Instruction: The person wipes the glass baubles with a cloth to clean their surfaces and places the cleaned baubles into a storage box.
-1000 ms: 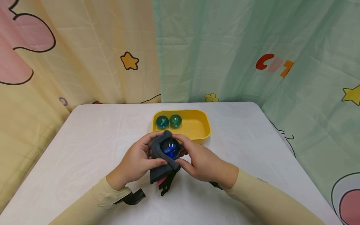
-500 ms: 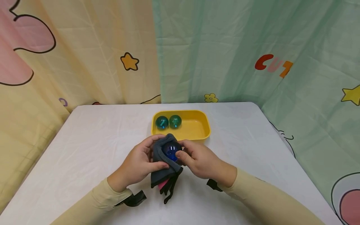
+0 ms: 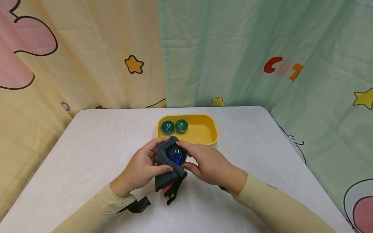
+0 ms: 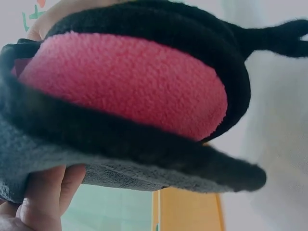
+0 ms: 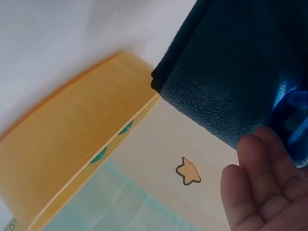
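Note:
A see-through blue ball [image 3: 176, 156] sits in the folds of a dark grey cloth [image 3: 165, 180], held up over the table in front of the yellow tray. My left hand [image 3: 137, 170] grips the cloth from the left, thumb across its front. On the other side, my right hand [image 3: 211, 166] holds the ball between thumb and fingers, the thumb low at its edge and the index finger at its top. The left wrist view shows the cloth's pink inner face [image 4: 134, 84] and black edging. Seen from the right wrist, fingertips [image 5: 252, 151] lie against cloth and ball.
Behind the hands stands a yellow tray [image 3: 204, 129] with a teal ball [image 3: 167, 127] and a green ball [image 3: 181, 126] side by side at its left. A white cloth [image 3: 110, 136] covers the table. Printed curtains [image 3: 192, 64] hang behind it.
My right thumb moved onto the ball's front, then back to its lower edge, while the index finger returned to the top. Cloth and ball dipped slightly right, then came back up left.

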Motion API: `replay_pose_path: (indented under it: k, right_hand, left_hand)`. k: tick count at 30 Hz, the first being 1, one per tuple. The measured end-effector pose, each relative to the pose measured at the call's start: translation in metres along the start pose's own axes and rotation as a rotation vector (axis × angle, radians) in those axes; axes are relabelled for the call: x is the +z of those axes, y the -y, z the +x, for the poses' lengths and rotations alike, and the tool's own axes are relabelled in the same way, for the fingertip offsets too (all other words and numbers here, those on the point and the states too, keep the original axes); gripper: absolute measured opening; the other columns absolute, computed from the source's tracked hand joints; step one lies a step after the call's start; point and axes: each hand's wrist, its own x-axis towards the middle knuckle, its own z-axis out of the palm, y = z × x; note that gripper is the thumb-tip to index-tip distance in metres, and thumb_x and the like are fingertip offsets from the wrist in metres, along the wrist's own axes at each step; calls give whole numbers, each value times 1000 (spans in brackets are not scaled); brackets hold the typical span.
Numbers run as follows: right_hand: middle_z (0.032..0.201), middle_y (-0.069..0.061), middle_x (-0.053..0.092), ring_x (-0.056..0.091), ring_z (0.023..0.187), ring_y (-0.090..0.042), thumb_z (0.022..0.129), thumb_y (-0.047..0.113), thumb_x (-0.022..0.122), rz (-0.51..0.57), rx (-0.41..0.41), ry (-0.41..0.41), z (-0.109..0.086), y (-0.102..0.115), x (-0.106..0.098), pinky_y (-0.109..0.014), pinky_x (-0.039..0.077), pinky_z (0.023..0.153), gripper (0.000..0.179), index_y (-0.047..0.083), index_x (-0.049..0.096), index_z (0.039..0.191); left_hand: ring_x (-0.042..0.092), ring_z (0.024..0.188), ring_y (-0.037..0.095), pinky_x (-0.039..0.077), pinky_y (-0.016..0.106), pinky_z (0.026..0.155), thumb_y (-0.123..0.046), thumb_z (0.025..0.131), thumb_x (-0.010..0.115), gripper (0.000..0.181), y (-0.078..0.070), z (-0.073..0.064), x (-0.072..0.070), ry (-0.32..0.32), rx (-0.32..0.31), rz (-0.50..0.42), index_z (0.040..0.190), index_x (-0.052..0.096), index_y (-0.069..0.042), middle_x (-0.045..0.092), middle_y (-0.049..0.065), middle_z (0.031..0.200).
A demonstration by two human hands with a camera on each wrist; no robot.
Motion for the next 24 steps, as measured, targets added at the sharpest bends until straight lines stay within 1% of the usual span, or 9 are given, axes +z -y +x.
replay_pose_path:
  k: [3,6,8,12,14,16,18,20,24]
  right_hand:
    - [125,-6,75,73,102,-17,97,30,78,-30,-12,-18,0,0,-1,-34,62,92,70,8,46,155]
    - [125,-6,74,72,99,-15,97,29,77,17,5,-16,0,1,-1,-32,62,91,69,6,46,154]
    - [122,-5,74,71,96,-14,97,29,77,68,23,-11,0,1,-1,-29,62,89,68,5,46,153]
    - [107,-1,76,68,88,-7,99,27,76,184,68,-3,-1,2,1,-23,59,77,64,3,46,151]
    - [97,1,75,65,80,-5,101,26,73,254,99,5,-1,1,2,-21,56,69,56,3,49,147]
    - [92,2,74,61,76,-4,104,24,68,323,128,10,-1,1,5,-22,55,65,46,2,54,142]
    - [91,1,73,59,74,-4,107,24,62,384,153,15,0,-1,8,-23,55,66,38,2,58,138]
    - [96,1,74,61,79,-4,109,24,59,408,159,19,0,-1,10,-23,56,70,37,3,58,140]
    - [117,-2,72,68,95,-8,106,22,66,360,108,37,1,0,9,-26,61,87,59,8,39,156]
  left_hand:
    - [71,112,11,61,25,93,3,84,85,79,0,-1,0,2,-3,10,152,45,-2,59,24,143]
    - [72,112,13,61,25,93,1,85,85,78,0,-1,0,7,0,21,152,46,-3,60,23,142]
    - [72,112,14,61,25,93,0,85,85,78,0,-1,0,10,3,31,152,46,-4,61,23,141]
    - [72,109,15,62,26,91,-2,85,86,77,-1,-2,0,14,4,44,151,47,-5,62,22,139]
    - [73,107,15,63,27,89,-3,85,86,76,-2,-2,1,17,-1,40,151,48,-5,63,23,137]
    - [73,105,15,64,27,87,-3,84,87,76,-1,-2,2,21,-5,36,150,48,-4,63,24,135]
    - [73,104,15,64,28,86,-2,84,87,76,-1,-3,2,20,-9,36,150,48,-3,64,25,134]
    - [73,103,14,64,27,86,-3,84,87,77,0,-2,2,12,-8,44,150,48,-3,64,24,134]
    - [73,106,13,63,26,89,-1,84,86,77,2,-1,0,-6,6,40,150,48,-3,63,23,136]
